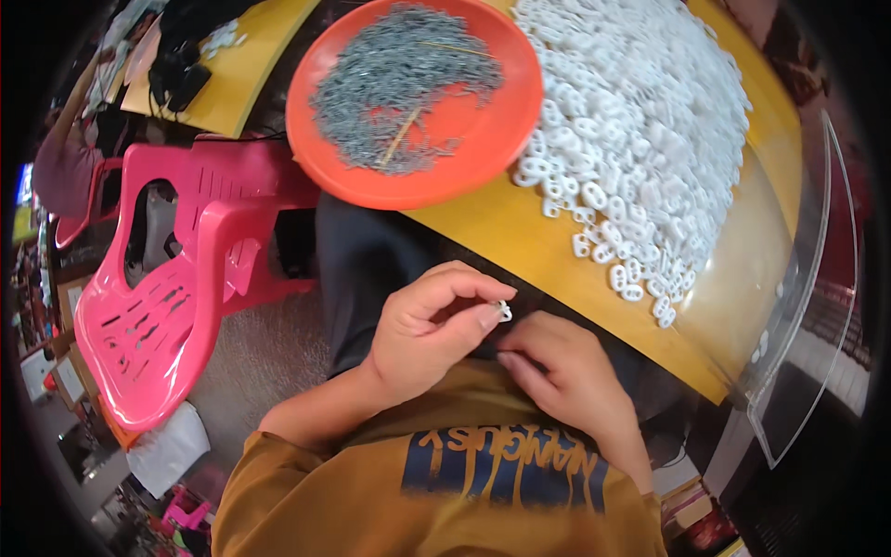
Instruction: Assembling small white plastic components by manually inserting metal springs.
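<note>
Above my lap, my left hand [422, 325] pinches a small white plastic piece [505, 311] between thumb and fingertips. Close beside it on the right, my right hand [574, 371] has its fingers curled in; whatever they grip is hidden. A large heap of white plastic pieces [640, 130], each with two holes, covers much of the yellow table [548, 251] ahead. To its left, a round red plate [399, 192] reaches past the table's near edge. Many thin grey metal pins [380, 93] lie in it, with a yellowish stick [402, 136] among them.
A pink plastic chair [200, 278] stands at my left. Beyond it is another yellow table [246, 60] with dark items and a few white pieces, and a person's arm shows at the far left. A clear plastic sheet [763, 269] curves along the right side. A white bag [172, 450] lies on the floor.
</note>
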A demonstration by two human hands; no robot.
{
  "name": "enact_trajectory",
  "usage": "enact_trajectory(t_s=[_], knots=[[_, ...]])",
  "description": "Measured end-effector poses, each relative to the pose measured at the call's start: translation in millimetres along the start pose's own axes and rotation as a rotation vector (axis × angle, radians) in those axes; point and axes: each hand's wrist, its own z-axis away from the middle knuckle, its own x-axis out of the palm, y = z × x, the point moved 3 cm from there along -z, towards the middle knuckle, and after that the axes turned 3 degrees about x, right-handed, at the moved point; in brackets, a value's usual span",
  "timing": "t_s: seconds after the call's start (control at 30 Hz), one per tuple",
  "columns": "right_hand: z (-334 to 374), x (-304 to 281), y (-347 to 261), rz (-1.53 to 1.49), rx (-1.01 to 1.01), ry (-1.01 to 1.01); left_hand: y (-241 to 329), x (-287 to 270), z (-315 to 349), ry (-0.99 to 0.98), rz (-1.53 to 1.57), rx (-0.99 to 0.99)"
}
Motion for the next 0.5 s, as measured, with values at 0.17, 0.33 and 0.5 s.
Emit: enact_trajectory(t_s=[0.17,0.33,0.5], knots=[[-28,-33,-48,0.074,-0.083,0.238,-6,-28,8,0.076,0.398,-0.114],[-91,-45,-67,0.37,-0.259,0.461,-31,-37,-1,0.049,0.328,-0.198],[-120,-35,-76,0.713,-0.256,0.372,-56,-47,-10,0.011,0.129,-0.117]])
